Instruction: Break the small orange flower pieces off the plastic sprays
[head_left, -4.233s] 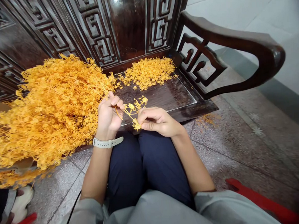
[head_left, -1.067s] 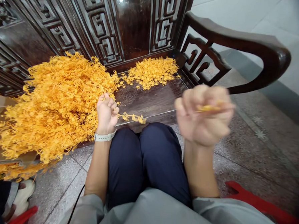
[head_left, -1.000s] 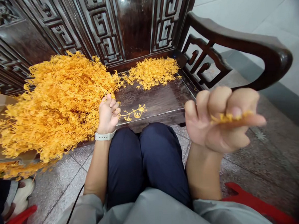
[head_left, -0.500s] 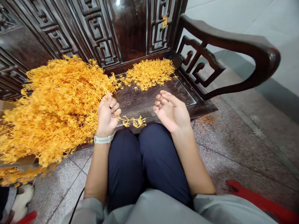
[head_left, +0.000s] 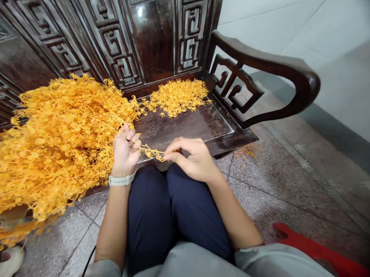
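Note:
A thin yellow artificial flower stem [head_left: 149,152] with small curly-tipped pieces stretches between my hands above my knees. My left hand [head_left: 126,149], with a pale watch strap at the wrist, is closed around the stem. The thumb and fingers of my right hand [head_left: 189,157] pinch the stem's right end. Left of my left hand a large heap of the same yellow stems [head_left: 67,144] spreads over the bench. Beyond my hands, a smaller pile of loose yellow pieces [head_left: 178,96] lies on the dark wooden seat [head_left: 178,128].
The bench has a carved back [head_left: 155,41] and a curved armrest [head_left: 271,72] at right. Yellow scraps [head_left: 247,151] lie on the tiled floor by its front corner. Red plastic legs [head_left: 314,247] show low at right. Part of another person's shoe [head_left: 10,263] appears at lower left.
My right hand has moved left and down from an open pose and now pinches the stem's end. A small yellow piece in the air near the bench back is gone from there.

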### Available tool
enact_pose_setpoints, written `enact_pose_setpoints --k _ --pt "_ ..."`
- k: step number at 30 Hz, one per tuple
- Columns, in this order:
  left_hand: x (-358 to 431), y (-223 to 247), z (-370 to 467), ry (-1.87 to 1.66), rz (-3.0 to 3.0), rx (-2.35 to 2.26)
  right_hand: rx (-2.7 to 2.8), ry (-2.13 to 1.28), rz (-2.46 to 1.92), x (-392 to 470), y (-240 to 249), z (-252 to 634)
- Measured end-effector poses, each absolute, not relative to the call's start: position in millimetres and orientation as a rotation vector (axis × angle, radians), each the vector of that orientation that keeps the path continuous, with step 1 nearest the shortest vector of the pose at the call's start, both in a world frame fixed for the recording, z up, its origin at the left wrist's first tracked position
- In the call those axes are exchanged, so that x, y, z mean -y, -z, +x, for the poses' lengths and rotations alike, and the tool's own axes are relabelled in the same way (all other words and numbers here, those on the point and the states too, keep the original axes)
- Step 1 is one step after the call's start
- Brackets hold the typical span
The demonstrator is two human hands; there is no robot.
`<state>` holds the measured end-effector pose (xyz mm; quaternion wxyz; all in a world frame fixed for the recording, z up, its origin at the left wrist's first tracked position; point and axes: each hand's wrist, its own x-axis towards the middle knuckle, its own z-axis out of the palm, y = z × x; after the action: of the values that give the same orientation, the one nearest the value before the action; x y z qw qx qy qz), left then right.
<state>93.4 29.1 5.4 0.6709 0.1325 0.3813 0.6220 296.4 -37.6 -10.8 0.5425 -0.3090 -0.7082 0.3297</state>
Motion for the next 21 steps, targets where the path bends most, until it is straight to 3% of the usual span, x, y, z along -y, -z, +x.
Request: enact_pose_setpoints --k 5,17,21 --pt "-26 -10 94 -1.363 0.292 -0.886 1.918 -0.860 -0.436 50 -3 293" --pt "-9 -21 101 -1.468 0.421 -0.897 2.140 -0.907 -0.173 47 -24 303" --pt "-21 -8 90 -1.640 0.447 -0.960 2.129 -1.096 0.498 62 -20 321"
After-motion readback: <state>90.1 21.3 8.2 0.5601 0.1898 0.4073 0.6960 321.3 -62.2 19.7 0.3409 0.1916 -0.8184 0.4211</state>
